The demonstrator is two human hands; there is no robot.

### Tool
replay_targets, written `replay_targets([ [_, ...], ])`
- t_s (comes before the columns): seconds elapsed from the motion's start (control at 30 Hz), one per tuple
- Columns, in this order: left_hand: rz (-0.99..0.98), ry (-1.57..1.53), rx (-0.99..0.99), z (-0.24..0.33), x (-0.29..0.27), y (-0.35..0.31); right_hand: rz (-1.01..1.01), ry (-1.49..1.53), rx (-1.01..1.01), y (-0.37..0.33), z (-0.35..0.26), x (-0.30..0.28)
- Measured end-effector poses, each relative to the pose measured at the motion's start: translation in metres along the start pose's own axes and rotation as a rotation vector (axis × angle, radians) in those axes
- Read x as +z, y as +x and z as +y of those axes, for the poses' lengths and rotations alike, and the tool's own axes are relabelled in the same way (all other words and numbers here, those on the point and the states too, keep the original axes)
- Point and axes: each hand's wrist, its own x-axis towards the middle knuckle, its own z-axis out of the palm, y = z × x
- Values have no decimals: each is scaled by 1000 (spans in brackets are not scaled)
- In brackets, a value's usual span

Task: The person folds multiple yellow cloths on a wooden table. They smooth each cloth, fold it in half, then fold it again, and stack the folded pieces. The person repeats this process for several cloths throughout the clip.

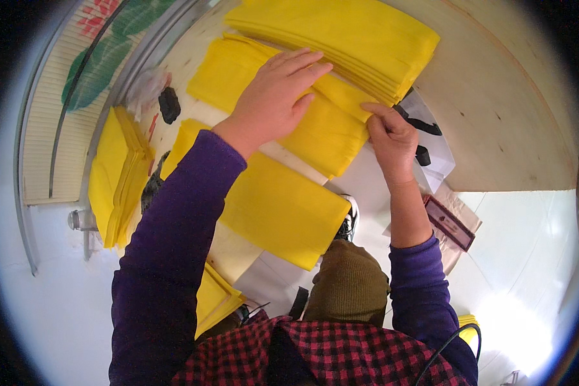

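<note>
My left hand (273, 96) lies flat, fingers spread, on a folded yellow cloth piece (302, 122) in the middle of the table. My right hand (389, 138) pinches the right edge of that same yellow piece between thumb and fingers. A thick stack of folded yellow pieces (341, 38) sits just beyond both hands. Another yellow piece (276, 206) lies nearer me, under my left forearm. Both sleeves are purple.
A further pile of yellow pieces (116, 174) rests at the left edge of the pale wooden table (495, 116). A small black object (168, 104) lies at the upper left. White sheets with black marks (431, 135) and a dark red label (449, 222) are at right.
</note>
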Motion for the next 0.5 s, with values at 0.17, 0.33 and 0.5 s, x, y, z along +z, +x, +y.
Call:
replay_targets([
  [0.17,-148,65,-87,-17,11,-9,-40,-59,-57,1,6,-4],
  [0.33,-140,34,-160,-31,17,-22,-73,-6,-76,1,11,-6],
  [0.5,-83,24,-206,-33,26,-31,-7,-294,-180,-1,-15,-13],
])
